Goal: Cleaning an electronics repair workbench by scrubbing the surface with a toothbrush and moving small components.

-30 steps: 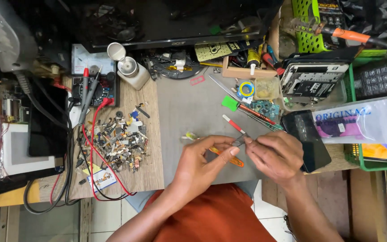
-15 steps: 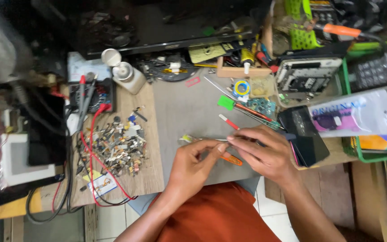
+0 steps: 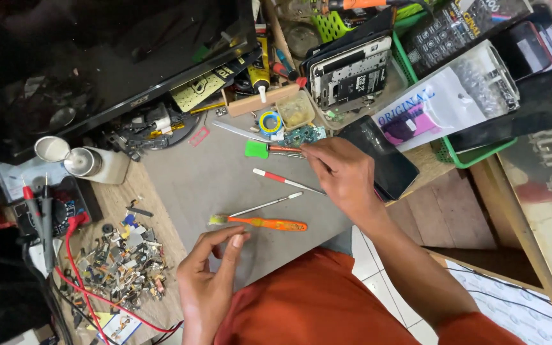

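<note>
Work mat (image 3: 212, 179): matt grey, smooth. Toothbrush (image 3: 266, 223): glossy orange plastic handle. Screwdriver (image 3: 287, 181): thin bright metal shaft, red-and-white plastic grip. Bench top (image 3: 161, 230): bare pale wood, rough. Phone (image 3: 378, 156): glossy black glass face. Parts bag (image 3: 442, 102): clear shiny plastic.

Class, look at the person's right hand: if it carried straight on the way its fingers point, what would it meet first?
The right hand points up-left across the mat. First in line is probably the green-handled tool, just ahead of its fingertips, though depth is unclear.
</note>
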